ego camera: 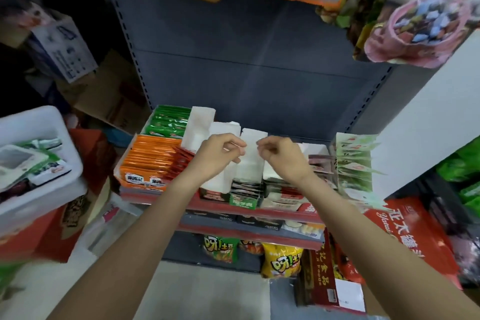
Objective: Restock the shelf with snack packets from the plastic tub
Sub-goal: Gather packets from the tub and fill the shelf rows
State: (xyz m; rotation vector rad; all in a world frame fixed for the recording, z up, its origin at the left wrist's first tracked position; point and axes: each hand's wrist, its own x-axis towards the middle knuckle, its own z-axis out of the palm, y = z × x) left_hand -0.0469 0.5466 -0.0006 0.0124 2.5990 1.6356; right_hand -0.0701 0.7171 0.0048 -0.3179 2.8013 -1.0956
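Both your hands are over the middle of the shelf [249, 212]. Your left hand [219, 153] and right hand [279, 154] have curled fingers that seem to pinch the upright white flap [253, 156] of the middle display box; blur hides whether either also holds a snack packet. Hold the flap back with one hand and keep the dark packets [245, 186] below it squared towards the shelf's front edge. The next packets wait in the white plastic tub [31, 122], well off to your left. Drop them in upright, face forward, without disturbing the orange packets [150, 161] beside them.
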